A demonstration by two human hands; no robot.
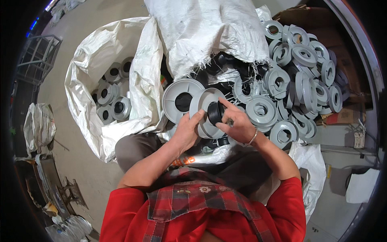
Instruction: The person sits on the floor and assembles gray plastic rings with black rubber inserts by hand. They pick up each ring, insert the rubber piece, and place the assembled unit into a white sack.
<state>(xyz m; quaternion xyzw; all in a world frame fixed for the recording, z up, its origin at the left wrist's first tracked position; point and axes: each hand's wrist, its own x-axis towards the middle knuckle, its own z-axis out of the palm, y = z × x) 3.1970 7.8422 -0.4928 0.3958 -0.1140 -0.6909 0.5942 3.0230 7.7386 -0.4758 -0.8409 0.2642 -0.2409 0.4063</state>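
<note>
Ring [200, 104], grey, is up between both hands: I see the left hand [186, 131] gripping its rim. Right hand [238, 123] pinches a black collar [216, 113] at its middle; can't tell if seated. Another grey ring [171, 99] just left of it. White sack [146, 86] left, ring pile [309, 93] right.

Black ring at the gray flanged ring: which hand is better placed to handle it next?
Probably the right hand: it grips the black ring from the right side, while the left hand is occupied holding the gray flanged ring at its left edge.
</note>
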